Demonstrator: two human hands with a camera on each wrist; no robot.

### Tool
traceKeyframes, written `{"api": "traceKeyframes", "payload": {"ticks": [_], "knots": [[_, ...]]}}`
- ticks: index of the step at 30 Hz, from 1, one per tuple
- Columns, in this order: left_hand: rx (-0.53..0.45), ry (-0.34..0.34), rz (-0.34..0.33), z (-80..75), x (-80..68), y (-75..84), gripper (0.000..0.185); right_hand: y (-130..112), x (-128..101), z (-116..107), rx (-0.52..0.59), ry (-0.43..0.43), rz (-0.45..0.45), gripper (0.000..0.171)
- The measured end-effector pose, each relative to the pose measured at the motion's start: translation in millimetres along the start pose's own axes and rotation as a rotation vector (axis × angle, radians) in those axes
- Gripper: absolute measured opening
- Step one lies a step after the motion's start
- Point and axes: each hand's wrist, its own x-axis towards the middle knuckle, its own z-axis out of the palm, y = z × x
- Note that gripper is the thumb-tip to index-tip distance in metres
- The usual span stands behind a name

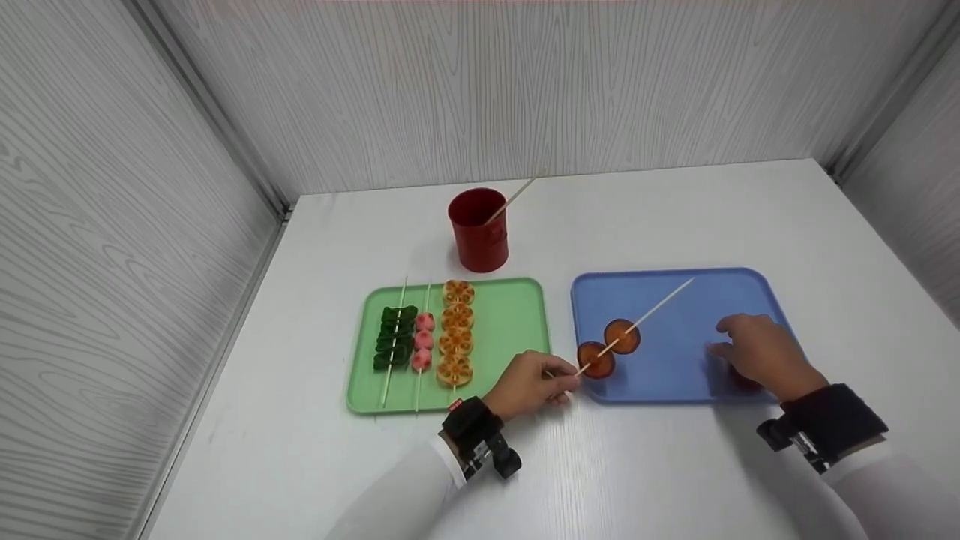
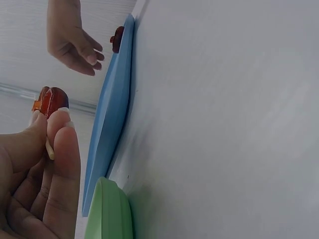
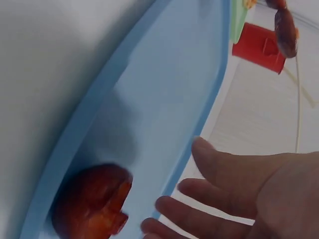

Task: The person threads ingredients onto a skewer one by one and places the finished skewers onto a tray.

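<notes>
My left hand (image 1: 534, 386) pinches the near end of a wooden skewer (image 1: 660, 303) that slants up over the blue tray (image 1: 675, 292). Two round red-orange slices (image 1: 609, 347) are threaded on it. In the left wrist view my fingertips (image 2: 59, 130) pinch the stick, with a slice (image 2: 51, 101) just beyond them. My right hand (image 1: 754, 349) hovers with relaxed fingers over the tray's near right part, just above a loose red slice (image 3: 92, 206), partly hidden in the head view (image 1: 744, 381).
A green tray (image 1: 517, 307) to the left holds three filled skewers: green pieces (image 1: 395, 337), pink pieces (image 1: 423, 341), orange slices (image 1: 456, 332). A red cup (image 1: 478, 229) with one skewer stands behind it. Grey walls enclose the white table (image 1: 645, 472).
</notes>
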Motion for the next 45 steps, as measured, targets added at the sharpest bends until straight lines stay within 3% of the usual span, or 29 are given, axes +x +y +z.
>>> {"api": "traceKeyframes", "payload": {"ticks": [4,8,11,23,28,32,38,45], "knots": [[0.011,0.001,-0.002,-0.2,-7.1,14.1,0.015,10,-1,-6,-0.023,-0.06,0.061,0.04],[0.013,0.002,-0.005,-0.7,-6.2,9.3,0.014,20,-2,-9,-0.005,-0.093,0.085,0.043],[0.001,-0.002,-0.015,0.3,0.0,-5.2,0.013,26,-3,-10,0.005,-0.14,0.106,0.042],[0.011,0.007,-0.025,0.8,0.0,-6.3,0.012,30,-3,-12,0.075,-0.258,0.149,0.031],[0.021,0.009,-0.008,1.9,-0.5,-7.2,0.012,30,-5,-9,0.097,-0.259,0.147,0.031],[0.02,0.007,0.0,1.7,-5.8,2.1,0.013,29,-7,-7,0.124,-0.232,0.128,0.033],[0.015,0.0,0.014,-2.6,-17.6,24.1,0.013,23,-9,-2,0.094,-0.163,0.03,0.033],[0.001,-0.003,0.04,-2.9,-17.8,22.3,0.014,16,-8,2,0.077,-0.113,-0.074,0.02]]}}
